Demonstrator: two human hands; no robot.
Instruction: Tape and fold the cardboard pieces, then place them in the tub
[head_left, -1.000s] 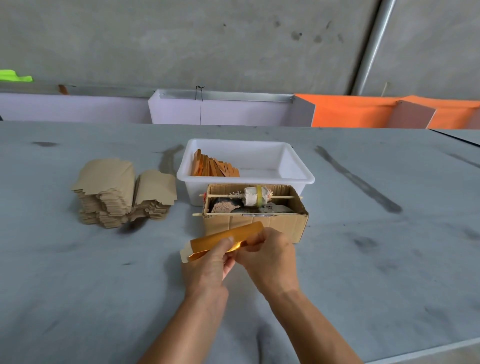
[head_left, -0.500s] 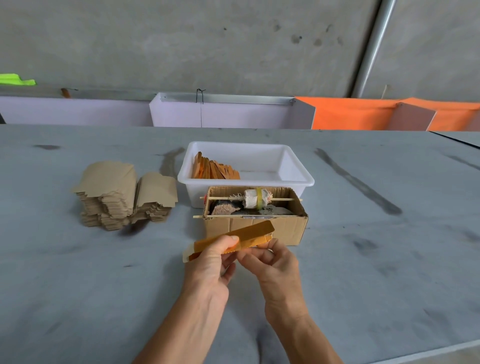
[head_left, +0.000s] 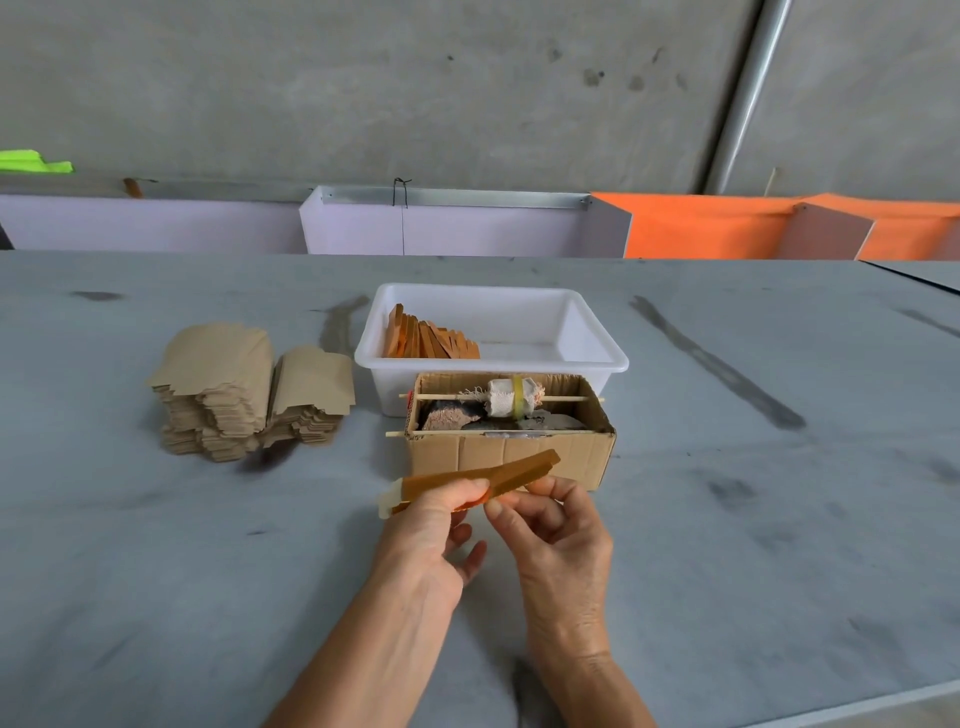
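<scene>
I see the left hand pinching a folded cardboard piece near its left end, thumb on top and fingers curled beneath. The piece runs from lower left to upper right, raised above the table and just in front of the box. Its upper face is brown with a glossy look; an orange edge shows under the thumb, and a pale end projects past the left hand.

The right hand sits just right of the left hand with its fingers loosely curled. Its fingertips meet the underside of the piece near the right end. I cannot tell whether the thumb closes on the piece.

The white tub stands behind the box and touches it. Orange folded pieces lean together in the tub's left part.

The box is open at the top. A stick spans it and carries a pale roll with a yellow band. Grey and reddish lumps lie under the roll.

A stack of flat brown blanks lies left of the tub, apart from it.
</scene>
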